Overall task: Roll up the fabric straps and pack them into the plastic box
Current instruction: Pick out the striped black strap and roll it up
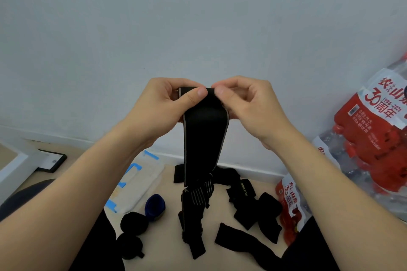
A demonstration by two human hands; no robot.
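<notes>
- Left hand and right hand pinch the black strap top at frame centre, its tail dangling to the floor.
- Risk: a loose first fold may unravel, since the tail's weight pulls down.

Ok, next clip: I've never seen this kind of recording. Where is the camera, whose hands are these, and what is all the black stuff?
There is no machine here. One wide-angle camera sits on a person's head and looks forward and down, so you see their own arms. The left hand and right hand each pinch the top end of a black strap, which hangs down toward the floor. That end looks folded over, as if a roll is starting. On the floor lie more loose black straps, two rolled black straps and a rolled blue strap. The clear plastic box with blue clips lies beyond the rolls, by the wall. At the right stand packs of bottled water in red wrap.
</notes>
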